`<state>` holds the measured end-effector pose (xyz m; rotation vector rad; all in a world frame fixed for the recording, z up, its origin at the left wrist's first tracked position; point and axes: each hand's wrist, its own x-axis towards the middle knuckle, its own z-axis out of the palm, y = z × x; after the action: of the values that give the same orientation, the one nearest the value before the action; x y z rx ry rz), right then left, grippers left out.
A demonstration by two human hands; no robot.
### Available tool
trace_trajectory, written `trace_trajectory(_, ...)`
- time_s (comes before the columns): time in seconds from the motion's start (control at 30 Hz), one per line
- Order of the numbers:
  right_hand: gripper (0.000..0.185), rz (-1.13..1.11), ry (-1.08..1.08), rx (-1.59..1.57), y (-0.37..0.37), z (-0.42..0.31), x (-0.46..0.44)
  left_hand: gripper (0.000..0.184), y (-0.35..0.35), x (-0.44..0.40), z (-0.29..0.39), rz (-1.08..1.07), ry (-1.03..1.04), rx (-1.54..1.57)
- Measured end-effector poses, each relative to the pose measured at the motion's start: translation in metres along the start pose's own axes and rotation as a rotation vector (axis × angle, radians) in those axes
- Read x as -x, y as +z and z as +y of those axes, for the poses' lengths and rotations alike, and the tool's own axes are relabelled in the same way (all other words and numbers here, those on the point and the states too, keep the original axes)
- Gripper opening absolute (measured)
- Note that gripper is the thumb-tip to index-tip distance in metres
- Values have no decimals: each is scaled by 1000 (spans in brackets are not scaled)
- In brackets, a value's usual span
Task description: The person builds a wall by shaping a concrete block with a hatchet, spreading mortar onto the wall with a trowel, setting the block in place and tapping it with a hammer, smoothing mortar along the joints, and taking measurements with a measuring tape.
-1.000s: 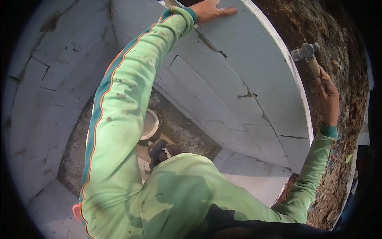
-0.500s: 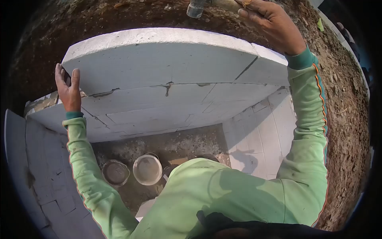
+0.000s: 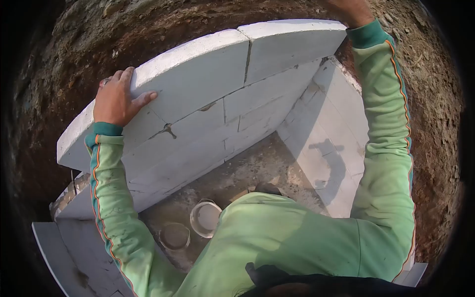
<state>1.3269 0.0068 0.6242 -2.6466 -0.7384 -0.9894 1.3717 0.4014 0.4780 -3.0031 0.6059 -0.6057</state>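
My left hand [image 3: 118,99] grips the top edge of a long white aerated concrete block [image 3: 198,74], thumb on its front face and fingers over the top. A second block [image 3: 297,47] sits to its right, with a narrow upright joint between them. Both lie on the top course of a white block wall [image 3: 262,106], where dark mortar shows in places. At the upper frame edge is my right hand [image 3: 349,11], its fingers cut off from view. The hammer is out of frame, but a hammer-like shadow [image 3: 326,147] falls on the side wall.
Rough brown soil [image 3: 420,123] rises behind the wall and on the right. Below, a light bucket [image 3: 193,225] and a darker bucket [image 3: 161,238] stand on the grey floor [image 3: 247,158]. The white side wall [image 3: 329,84] meets the long wall at a corner.
My left hand has gone from the block's left end to its top edge, gripping it. My right hand, with the hammer, has risen mostly out of frame. The view has turned and shifted right.
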Motion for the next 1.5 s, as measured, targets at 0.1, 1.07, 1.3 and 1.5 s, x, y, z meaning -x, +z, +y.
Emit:
trace_trajectory(0.1, 34, -329, -48, 147, 37, 31, 25, 96, 2, -4, 0, 1, 77, 3)
trace_trajectory(1.07, 32, -360, 137, 5, 51, -19, 36, 101, 11, -13, -29, 52, 403, 12)
trace_trajectory(1.3, 34, -206, 383, -135, 39, 18, 64, 97, 21, -15, -35, -10, 232, -31)
trace_trajectory(1.5, 32, -154, 243, -209, 71, -13, 107, 90, -5, -15, -14, -77, 207, -84)
